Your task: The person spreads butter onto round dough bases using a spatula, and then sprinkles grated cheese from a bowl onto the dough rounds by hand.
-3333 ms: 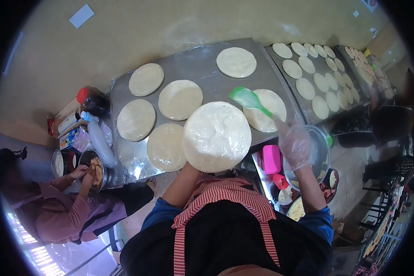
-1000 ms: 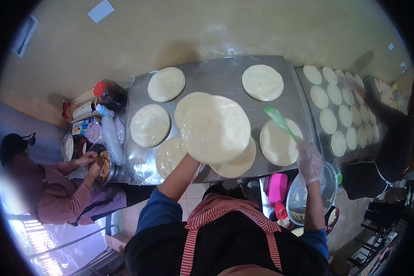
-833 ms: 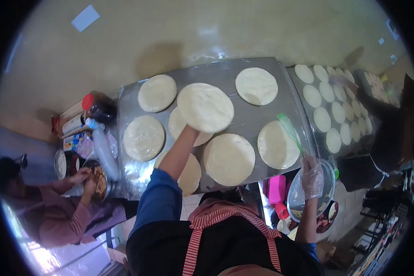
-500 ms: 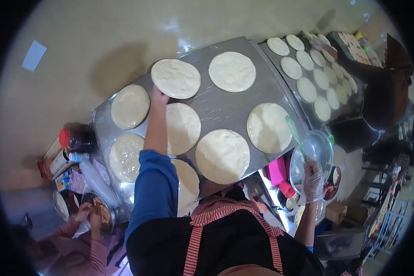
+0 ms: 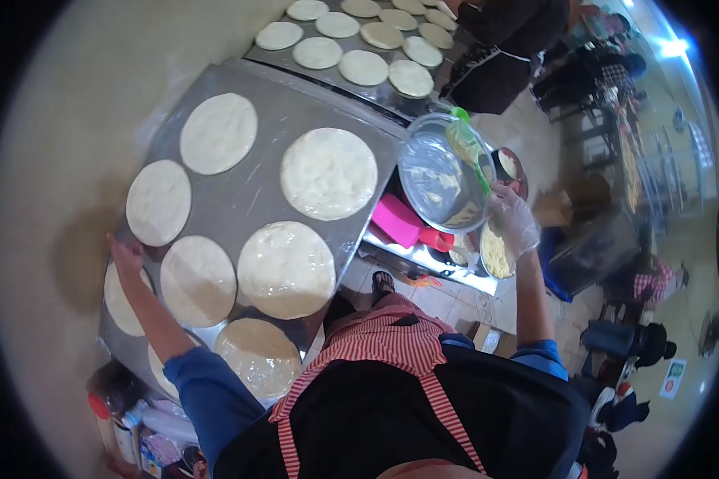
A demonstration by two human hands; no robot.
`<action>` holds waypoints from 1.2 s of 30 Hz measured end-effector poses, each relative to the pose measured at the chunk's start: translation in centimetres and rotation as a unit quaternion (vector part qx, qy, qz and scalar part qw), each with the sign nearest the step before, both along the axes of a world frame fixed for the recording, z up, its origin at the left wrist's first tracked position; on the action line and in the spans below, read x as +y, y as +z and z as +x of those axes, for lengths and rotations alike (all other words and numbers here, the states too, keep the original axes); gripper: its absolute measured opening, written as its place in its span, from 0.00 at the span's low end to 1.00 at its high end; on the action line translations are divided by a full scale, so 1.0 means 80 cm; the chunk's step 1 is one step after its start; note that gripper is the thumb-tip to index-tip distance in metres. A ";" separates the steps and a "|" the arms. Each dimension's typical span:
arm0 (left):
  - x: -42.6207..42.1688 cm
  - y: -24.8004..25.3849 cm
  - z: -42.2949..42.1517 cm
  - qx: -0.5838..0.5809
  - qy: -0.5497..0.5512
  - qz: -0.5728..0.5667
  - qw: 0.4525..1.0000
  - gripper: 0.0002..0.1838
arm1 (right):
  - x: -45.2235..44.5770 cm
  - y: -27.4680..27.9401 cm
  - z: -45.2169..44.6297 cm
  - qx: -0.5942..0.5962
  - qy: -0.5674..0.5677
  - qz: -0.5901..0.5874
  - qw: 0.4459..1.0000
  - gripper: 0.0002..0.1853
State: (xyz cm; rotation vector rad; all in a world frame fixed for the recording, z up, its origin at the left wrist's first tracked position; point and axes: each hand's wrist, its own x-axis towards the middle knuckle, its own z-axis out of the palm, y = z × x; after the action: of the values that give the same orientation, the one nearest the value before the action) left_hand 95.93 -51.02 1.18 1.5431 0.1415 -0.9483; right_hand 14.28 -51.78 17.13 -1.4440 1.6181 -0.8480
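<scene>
My bare left hand is at the far-left edge of the metal griddle, a finger extended and nothing visible in its grasp. It lies between a flat dough round and another dough round, partly in front of the latter. My right hand, in a clear plastic glove, is closed around the handle of a green spatula. The spatula's blade is over a clear-lined basin with pale smears inside. Several more dough rounds, such as a glossy one, lie on the griddle.
A second griddle with smaller rounds stands beyond, beside a person in dark clothes. Below the basin are a pink container and a bowl of pale yellow food. A red-lidded jar stands at lower left.
My view has turned rightward. My left hand has come away from the dough round it was touching. My right hand has brought the spatula from beside a round to over the basin.
</scene>
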 end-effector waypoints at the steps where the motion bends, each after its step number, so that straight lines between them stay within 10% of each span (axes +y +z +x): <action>1: 0.003 -0.003 0.005 -0.065 -0.002 -0.015 0.998 0.37 | 0.003 0.005 -0.009 -0.073 -0.071 0.087 0.991 0.22; 7: 0.022 0.070 -0.046 -0.157 0.002 -0.125 0.980 0.26 | -0.005 -0.022 -0.151 0.349 0.049 0.078 0.933 0.19; 10: 0.047 0.117 -0.097 -0.178 -0.033 -0.148 0.972 0.28 | -0.026 0.007 -0.152 0.529 0.090 0.246 0.807 0.15; 22: 0.119 0.191 -0.598 -0.001 -0.082 -0.253 0.964 0.32 | -0.111 -0.334 -0.349 0.470 0.420 -0.062 0.774 0.08; 36: 0.124 0.169 -0.744 0.047 -0.190 -0.232 0.953 0.32 | -0.114 -0.277 -0.317 0.532 0.296 0.036 0.793 0.11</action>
State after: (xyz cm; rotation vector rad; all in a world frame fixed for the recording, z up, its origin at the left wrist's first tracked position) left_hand 36.43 -41.11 14.69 1.1042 -0.3047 -1.2549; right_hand -11.09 -60.91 -5.06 -2.3862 1.6596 0.5278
